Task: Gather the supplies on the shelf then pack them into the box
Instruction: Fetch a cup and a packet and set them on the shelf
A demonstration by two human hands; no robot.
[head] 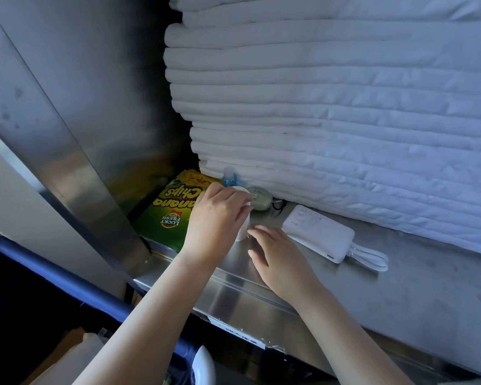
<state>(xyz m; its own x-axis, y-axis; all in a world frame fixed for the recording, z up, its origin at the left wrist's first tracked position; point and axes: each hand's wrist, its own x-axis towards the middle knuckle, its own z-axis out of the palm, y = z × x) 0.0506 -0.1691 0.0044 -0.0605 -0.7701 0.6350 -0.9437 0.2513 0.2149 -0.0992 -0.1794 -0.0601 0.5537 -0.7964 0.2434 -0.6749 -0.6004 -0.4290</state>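
My left hand [217, 215] clasps the upright white cup [243, 218] at mid-frame on the shelf [400, 287]; my right hand [278, 262], loose and empty, hovers just below-right, fingertips nearly touching it.

Two bare forearms and hands

The left hand [215, 215] and right hand [279, 262] wear no sleeves, gloves, rings, watch or bands; fingernails are short and plain.

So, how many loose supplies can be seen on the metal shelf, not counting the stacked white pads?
6, though others may be hidden behind the hands: banana chips bag at left, small blue bottle, white cylinder in the left hand, green pouch, black clip, white power bank at right.
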